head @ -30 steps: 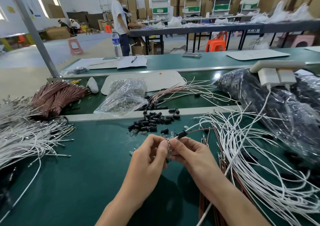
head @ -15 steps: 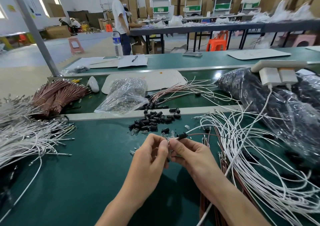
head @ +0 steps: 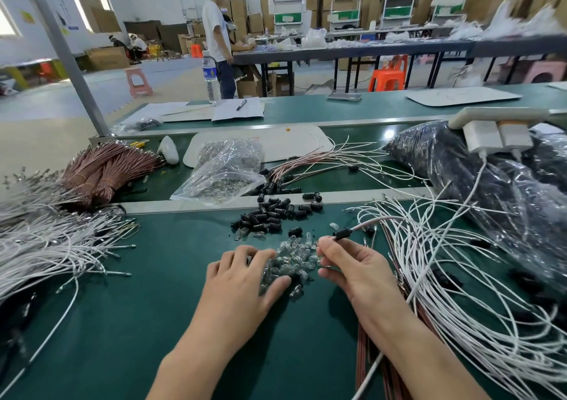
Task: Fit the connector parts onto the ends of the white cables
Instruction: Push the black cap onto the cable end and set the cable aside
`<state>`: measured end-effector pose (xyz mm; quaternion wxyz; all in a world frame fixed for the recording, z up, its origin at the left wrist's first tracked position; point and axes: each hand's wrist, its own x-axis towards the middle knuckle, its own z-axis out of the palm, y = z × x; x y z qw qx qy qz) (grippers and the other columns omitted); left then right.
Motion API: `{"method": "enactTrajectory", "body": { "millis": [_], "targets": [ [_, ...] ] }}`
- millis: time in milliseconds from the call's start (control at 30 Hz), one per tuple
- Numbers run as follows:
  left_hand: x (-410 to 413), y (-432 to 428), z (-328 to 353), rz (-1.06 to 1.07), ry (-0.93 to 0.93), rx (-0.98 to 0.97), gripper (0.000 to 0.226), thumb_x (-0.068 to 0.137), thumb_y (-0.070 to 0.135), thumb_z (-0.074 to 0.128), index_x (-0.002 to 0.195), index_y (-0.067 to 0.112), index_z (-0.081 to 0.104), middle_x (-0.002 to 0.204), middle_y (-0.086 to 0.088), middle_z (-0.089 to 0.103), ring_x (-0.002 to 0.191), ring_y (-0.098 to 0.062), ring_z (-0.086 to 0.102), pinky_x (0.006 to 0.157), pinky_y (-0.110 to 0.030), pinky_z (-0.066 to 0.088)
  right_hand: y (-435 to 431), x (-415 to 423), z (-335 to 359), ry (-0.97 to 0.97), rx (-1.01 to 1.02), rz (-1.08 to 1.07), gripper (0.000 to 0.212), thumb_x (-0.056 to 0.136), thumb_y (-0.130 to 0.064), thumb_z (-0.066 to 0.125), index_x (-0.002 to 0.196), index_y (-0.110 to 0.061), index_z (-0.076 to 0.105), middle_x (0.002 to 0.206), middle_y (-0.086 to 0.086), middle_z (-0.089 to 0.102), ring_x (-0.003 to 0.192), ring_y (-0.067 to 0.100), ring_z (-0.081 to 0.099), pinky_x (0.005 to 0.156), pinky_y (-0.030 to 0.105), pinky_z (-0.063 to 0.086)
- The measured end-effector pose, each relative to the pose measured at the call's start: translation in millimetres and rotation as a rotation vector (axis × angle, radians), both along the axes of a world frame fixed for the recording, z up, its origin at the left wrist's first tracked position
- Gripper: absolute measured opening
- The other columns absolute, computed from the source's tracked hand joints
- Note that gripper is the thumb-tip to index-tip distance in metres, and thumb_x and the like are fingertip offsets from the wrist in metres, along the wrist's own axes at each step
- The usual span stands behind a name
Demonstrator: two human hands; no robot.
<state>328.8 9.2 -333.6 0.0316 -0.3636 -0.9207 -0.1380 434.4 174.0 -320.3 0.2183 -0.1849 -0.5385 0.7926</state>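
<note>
Station: green surface [head: 122,323], head view.

Grips. The left hand [head: 245,277] lies flat with its fingers spread over a heap of clear parts [head: 296,255]. Its fingertips touch them and I see nothing pinched. The right hand [head: 357,272] has a tight grip: thumb and forefinger pinch the end of one cable [head: 368,223], which runs up and right into the heap of white cables [head: 445,277]. A black connector part [head: 342,233] sits on that cable just beyond the fingertips, held above the surface. I cannot tell whether it is fully seated.

Risks (judgement):
- The spread left fingers could scatter the clear parts, which look light and lie loose.
- Two clear parts could come up at once, since they lie packed together.
- The black connector part could slide along the cable, because the pinch sits beside it, not on it.
- The held cable lies among the right-hand heap, so a tug could drag its neighbours.

Counts:
- Hands: two.
- Cable in hand: one, bearing one black connector part.
- Loose black parts [head: 273,215]: one heap, several dozen, too crowded for an exact count.
- Clear parts: one heap, likewise uncounted.
- White cable heaps: two, the second on the left [head: 46,246].
- Brown cable bundles [head: 107,169]: one cluster.
- Clear bag [head: 227,169]: one.
- White chargers [head: 497,135]: two.
</note>
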Motion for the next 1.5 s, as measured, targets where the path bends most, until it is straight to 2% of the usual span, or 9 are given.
{"method": "enactTrajectory", "body": {
  "millis": [233, 700, 800, 867, 967, 1100, 1233, 1367, 1500],
  "targets": [
    [3.1, 11.2, -3.2, -0.055, 0.118, 0.160, 0.020, 0.101, 0.032, 0.057, 0.118, 0.030, 0.066, 0.107, 0.009, 0.062, 0.102, -0.019, 0.058, 0.089, -0.032, 0.044, -0.6, -4.3, -2.3, -0.008, -0.026, -0.016, 0.030, 0.064, -0.042, 0.082, 0.082, -0.018, 0.082, 0.079, 0.001, 0.071, 0.072, 0.007, 0.065, 0.068, 0.019, 0.055],
    [8.6, 17.8, -2.3, -0.110, 0.235, 0.157, 0.029, 0.096, 0.018, 0.064, 0.124, 0.020, 0.065, 0.103, 0.001, 0.065, 0.095, -0.024, 0.063, 0.083, -0.038, 0.050, 2.0, -4.8, -1.9, 0.026, -0.168, 0.058, 0.024, 0.066, -0.034, 0.083, 0.080, -0.015, 0.082, 0.081, 0.003, 0.074, 0.070, 0.007, 0.067, 0.065, 0.019, 0.056],
    [8.5, 18.2, 1.0, -0.128, 0.296, 0.261, 0.030, 0.094, 0.012, 0.068, 0.123, 0.014, 0.068, 0.098, -0.002, 0.064, 0.091, -0.026, 0.060, 0.081, -0.038, 0.050, 3.4, -5.1, -1.1, 0.023, -0.217, 0.077, 0.021, 0.065, -0.033, 0.084, 0.077, -0.015, 0.081, 0.081, 0.003, 0.074, 0.068, 0.007, 0.067, 0.064, 0.019, 0.056],
    [10.4, 18.7, 7.6, -0.119, 0.165, 0.498, 0.026, 0.099, 0.012, 0.058, 0.123, 0.017, 0.068, 0.104, 0.003, 0.061, 0.098, -0.017, 0.054, 0.087, -0.026, 0.045, 3.3, -4.9, -0.4, 0.023, -0.248, 0.100, 0.021, 0.065, -0.032, 0.085, 0.077, -0.016, 0.081, 0.081, 0.003, 0.073, 0.068, 0.007, 0.067, 0.064, 0.020, 0.056],
    [17.2, 21.1, 18.0, -0.088, -0.198, 0.841, 0.024, 0.102, 0.012, 0.053, 0.108, 0.031, 0.067, 0.104, 0.014, 0.061, 0.103, -0.003, 0.059, 0.087, -0.009, 0.041, 2.1, -4.3, 0.3, 0.029, -0.286, 0.133, 0.021, 0.065, -0.031, 0.085, 0.078, -0.015, 0.081, 0.082, 0.003, 0.073, 0.068, 0.008, 0.067, 0.064, 0.021, 0.056],
    [25.1, 24.3, 20.7, -0.070, -0.452, 0.969, 0.016, 0.099, 0.016, 0.058, 0.102, 0.029, 0.067, 0.083, 0.015, 0.067, 0.074, 0.004, 0.060, 0.071, -0.010, 0.045, -0.6, -5.0, -0.1, 0.031, -0.290, 0.165, 0.021, 0.065, -0.030, 0.084, 0.077, -0.014, 0.080, 0.081, 0.004, 0.072, 0.067, 0.009, 0.067, 0.063, 0.022, 0.057],
    [28.5, 28.5, 21.4, -0.094, -0.683, 1.128, 0.007, 0.094, 0.012, 0.064, 0.101, 0.013, 0.065, 0.084, -0.006, 0.073, 0.078, -0.015, 0.070, 0.077, -0.022, 0.055, -1.1, -5.0, 0.7, 0.026, -0.298, 0.173, 0.021, 0.065, -0.029, 0.084, 0.077, -0.013, 0.080, 0.080, 0.006, 0.072, 0.068, 0.010, 0.068, 0.064, 0.023, 0.058],
    [28.5, 28.1, 22.6, -0.091, -0.713, 1.118, 0.016, 0.085, 0.032, 0.067, 0.097, 0.025, 0.075, 0.076, 0.002, 0.072, 0.071, -0.009, 0.065, 0.072, -0.018, 0.054, -1.3, -5.3, 1.4, 0.024, -0.302, 0.172, 0.021, 0.065, -0.029, 0.083, 0.077, -0.011, 0.079, 0.080, 0.006, 0.072, 0.067, 0.011, 0.068, 0.063, 0.023, 0.058],
    [30.1, 29.5, 22.6, -0.140, -0.752, 1.196, 0.012, 0.084, 0.030, 0.067, 0.087, 0.020, 0.073, 0.069, 0.003, 0.065, 0.063, -0.009, 0.057, 0.063, -0.018, 0.050, -2.7, -5.5, 2.5, 0.017, -0.308, 0.171, 0.020, 0.066, -0.028, 0.081, 0.076, -0.011, 0.078, 0.080, 0.006, 0.072, 0.066, 0.011, 0.067, 0.063, 0.023, 0.058]
  ]
}}
